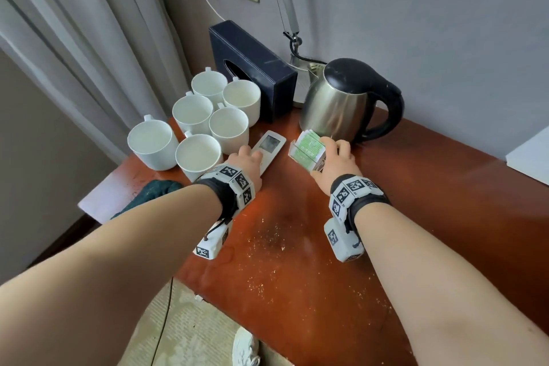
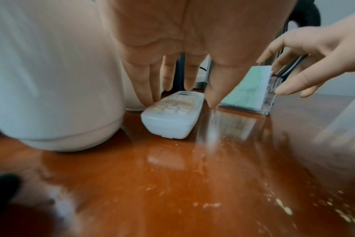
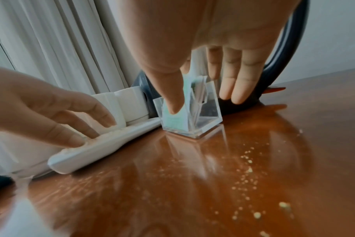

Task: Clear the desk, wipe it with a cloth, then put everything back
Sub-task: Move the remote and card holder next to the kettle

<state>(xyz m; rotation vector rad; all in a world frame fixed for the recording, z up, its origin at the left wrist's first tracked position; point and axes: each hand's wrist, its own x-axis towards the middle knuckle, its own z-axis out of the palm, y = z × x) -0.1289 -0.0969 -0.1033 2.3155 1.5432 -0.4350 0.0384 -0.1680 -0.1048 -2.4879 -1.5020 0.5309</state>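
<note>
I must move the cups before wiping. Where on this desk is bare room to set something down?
Bare wood lies on the desk nearer than the remote and the tea-bag holder, though crumbs lie there, and right of the kettle. The back left is crowded with cups.

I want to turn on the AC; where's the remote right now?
In the head view the remote lies left of centre on the desk, between the mugs and the clear packet holder, under the left hand.
</note>
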